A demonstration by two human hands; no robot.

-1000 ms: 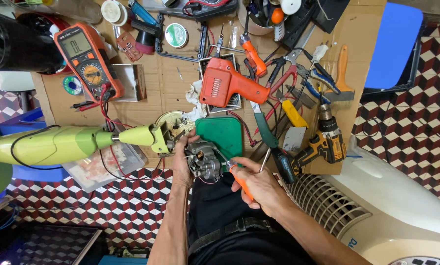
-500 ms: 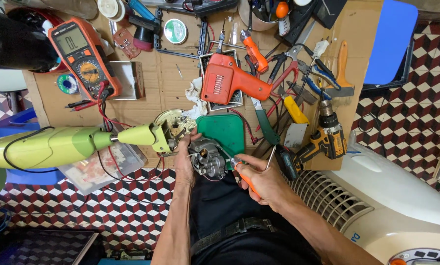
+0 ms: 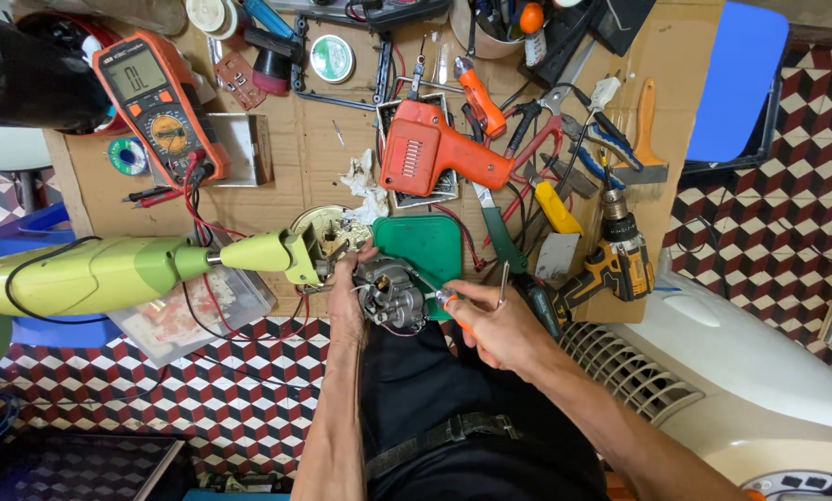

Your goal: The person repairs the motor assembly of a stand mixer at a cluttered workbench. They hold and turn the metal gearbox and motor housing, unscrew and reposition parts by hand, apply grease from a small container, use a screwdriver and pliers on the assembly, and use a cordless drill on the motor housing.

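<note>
Head view shows a person sitting at a cardboard-covered bench [image 3: 323, 158] full of tools. The left hand [image 3: 346, 297] is wrapped around a small grey motor [image 3: 390, 289], gripping it tight at the near edge of the bench, just over the person's lap. The motor sits at the end of a green fan stem [image 3: 156, 264] that lies off to the left. The right hand [image 3: 495, 320] is closed around a screwdriver [image 3: 435, 289] with an orange handle, and its tip touches the right side of the motor. It looks like the person is working on a screw in the motor. The next move needs a steady left hand and a straight push on the screwdriver, so the tip does not slip off. An orange multimeter [image 3: 161, 102] and an orange soldering gun [image 3: 435, 153] lie farther away on the bench.
</note>
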